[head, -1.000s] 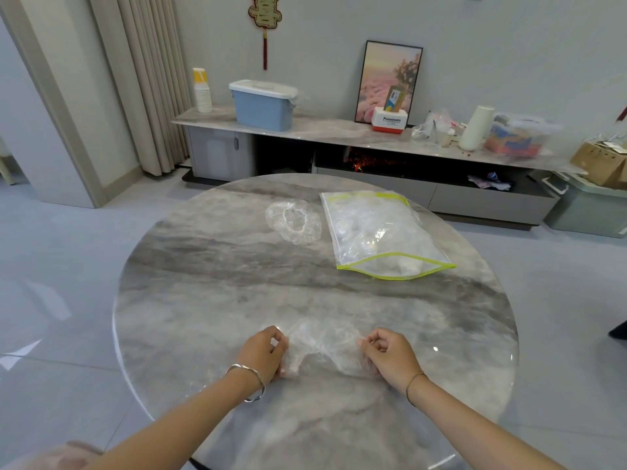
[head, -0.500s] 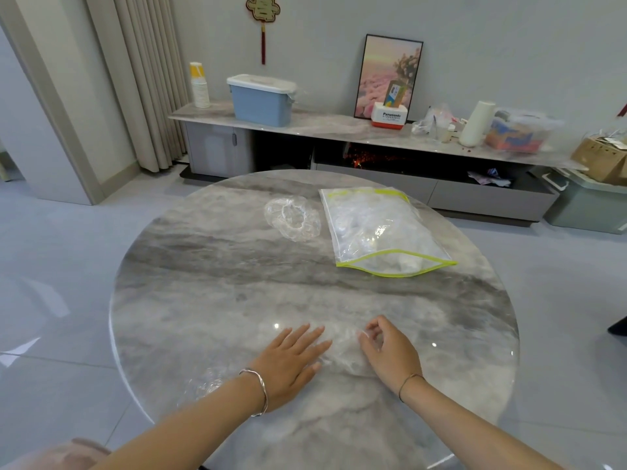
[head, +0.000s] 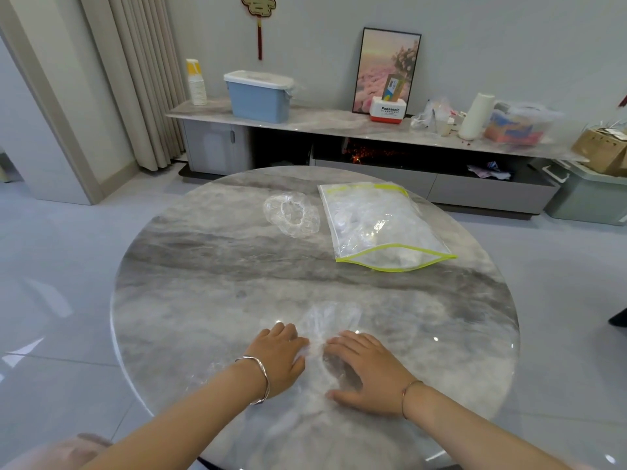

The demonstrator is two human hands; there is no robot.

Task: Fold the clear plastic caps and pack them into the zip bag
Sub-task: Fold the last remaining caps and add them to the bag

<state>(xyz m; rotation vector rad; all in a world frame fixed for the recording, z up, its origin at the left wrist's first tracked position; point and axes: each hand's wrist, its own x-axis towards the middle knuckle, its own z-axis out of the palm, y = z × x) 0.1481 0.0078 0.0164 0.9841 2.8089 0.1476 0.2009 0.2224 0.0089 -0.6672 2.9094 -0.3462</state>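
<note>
Head view, 1 frame. I logged both hands palm-down at lower centre of the frame: left hand (head: pixel 278 357) and right hand (head: pixel 366 368), fingers straight, pinching nothing, pressing a clear plastic cap (head: pixel 325 320) flat on the bench (head: pixel 203 300). The film spread out above the fingertips, and its edges were hard to trace against the marble. A 2nd cap (head: pixel 291 215) lay unfolded at upper centre, just beside the zip bag (head: pixel 380 225). The bag's green-edged mouth gaped toward the lower frame, with clear film already inside. I judged these to be packed caps, count not readable.

Progress estimate: well along. Left to do: fold this cap, bag it, repeat for the 2nd, close the zip.
</note>
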